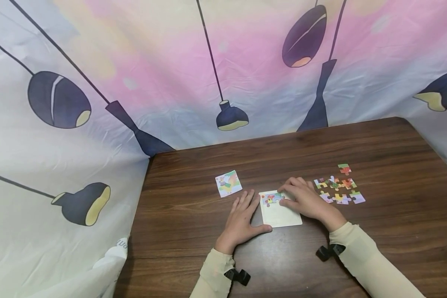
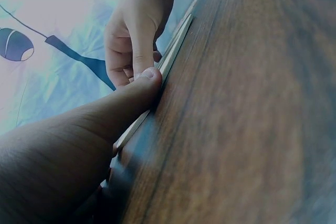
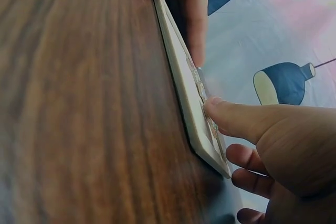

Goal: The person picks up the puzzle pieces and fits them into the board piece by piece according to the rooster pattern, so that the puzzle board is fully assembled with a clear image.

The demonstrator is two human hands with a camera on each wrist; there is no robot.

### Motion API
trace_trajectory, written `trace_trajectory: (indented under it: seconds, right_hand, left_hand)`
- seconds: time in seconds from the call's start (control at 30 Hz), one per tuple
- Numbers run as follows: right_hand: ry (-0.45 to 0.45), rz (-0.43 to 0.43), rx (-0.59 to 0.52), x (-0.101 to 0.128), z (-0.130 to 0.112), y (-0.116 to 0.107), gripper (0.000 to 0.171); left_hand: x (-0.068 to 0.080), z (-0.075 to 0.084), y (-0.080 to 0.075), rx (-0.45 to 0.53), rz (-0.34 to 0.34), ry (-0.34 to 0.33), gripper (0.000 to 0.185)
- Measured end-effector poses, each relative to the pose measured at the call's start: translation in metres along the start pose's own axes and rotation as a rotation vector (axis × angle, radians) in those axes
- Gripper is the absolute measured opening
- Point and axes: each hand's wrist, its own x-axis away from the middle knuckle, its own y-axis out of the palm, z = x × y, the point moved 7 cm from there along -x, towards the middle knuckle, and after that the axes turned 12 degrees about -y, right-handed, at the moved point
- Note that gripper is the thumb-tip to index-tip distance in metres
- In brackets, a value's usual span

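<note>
Puzzle assembly, early stage, going by how little is filled. Landmark: the white puzzle tray [image 1: 281, 215] lying flat on the desk [image 1: 376, 140].

Left of the tray, up and apart from it: reference picture card [image 1: 229, 183], untouched.

Left hand [image 1: 242, 221] lies flat on the desk against the tray's left edge, fingers straight, thumb [image 2: 137, 90] pressed along the tray's near edge. No grip on anything; it just braces the tray.

On the tray: only a short row of placed pieces [image 1: 271, 199] along its top edge, rest bare white.

Right hand [image 1: 305, 198] sits over the tray's top right corner. Fingers loosely curled, one fingertip [image 3: 212, 109] pressing down on the placed row, seen in the right wrist view. Looks like seating a piece, not carrying one; nothing pinched that I can see.

Right of the tray: loose pieces [image 1: 339, 188] clustered face up on the desk, one stray piece [image 1: 344, 168] further back, all clear of the hand.

Judgement: step in hand is pressing the latest piece home. Next move calls for the right hand to lift off, pick a matching loose piece from the cluster, check it against the card, and keep the left hand bracing so the tray doesn't slide.
</note>
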Motion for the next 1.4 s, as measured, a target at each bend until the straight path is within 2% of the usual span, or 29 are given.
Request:
trace_trajectory:
  seconds: [0.33,0.7,0.83,1.07,1.27,1.4]
  right_hand:
    - [-0.072,0.020,0.013,-0.003,-0.006,0.002,0.018]
    - [-0.050,-0.009,0.034,-0.004,-0.009,0.004,0.020]
    - [-0.065,0.029,0.008,-0.003,-0.008,-0.001,0.023]
    - [-0.049,0.173,-0.036,0.010,0.016,-0.033,0.024]
    - [0.004,0.270,-0.069,0.038,0.049,-0.072,0.026]
    - [0.090,0.300,-0.050,0.061,0.073,-0.096,0.026]
  left_hand:
    - [0.000,-0.001,0.001,-0.004,-0.008,-0.016,0.102]
    - [0.000,0.001,-0.001,-0.013,0.002,0.000,0.104]
    - [0.000,0.002,-0.001,-0.015,0.005,0.005,0.104]
    - [0.000,0.000,-0.001,-0.014,0.014,0.002,0.104]
    - [0.000,0.001,-0.001,-0.017,0.019,0.007,0.104]
    - [0.001,0.001,-0.001,-0.004,0.009,0.004,0.103]
